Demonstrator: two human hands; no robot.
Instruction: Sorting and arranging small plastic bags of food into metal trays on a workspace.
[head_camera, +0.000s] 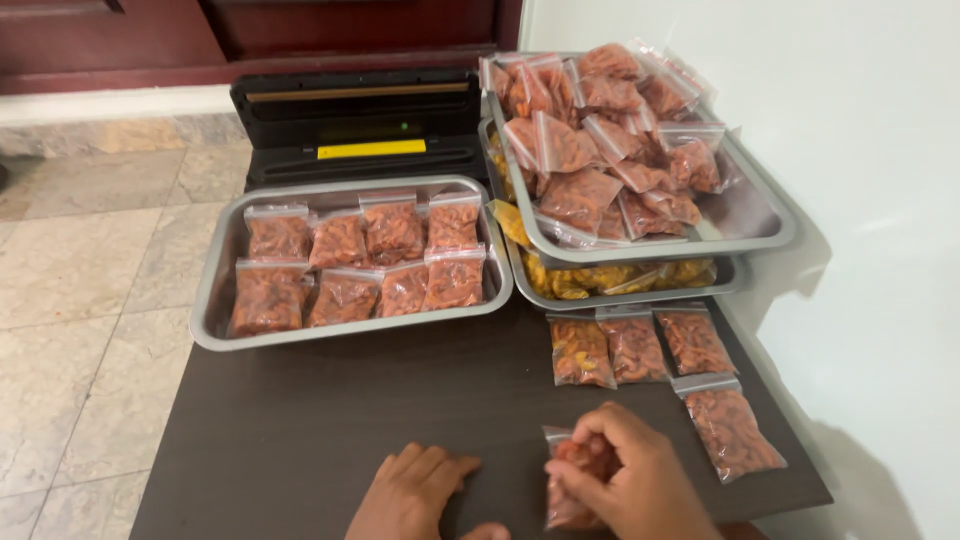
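Clear snack bags (634, 347) on table; yellow label (371, 149) on sealer.

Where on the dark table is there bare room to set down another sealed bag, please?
The widest bare patch of the table lies between the left tray and the left hand. A narrower strip runs between that tray and the three loose bags. The right side is crowded: stacked trays, the loose bags, one more bag by the edge, and the right hand pinching a bag.
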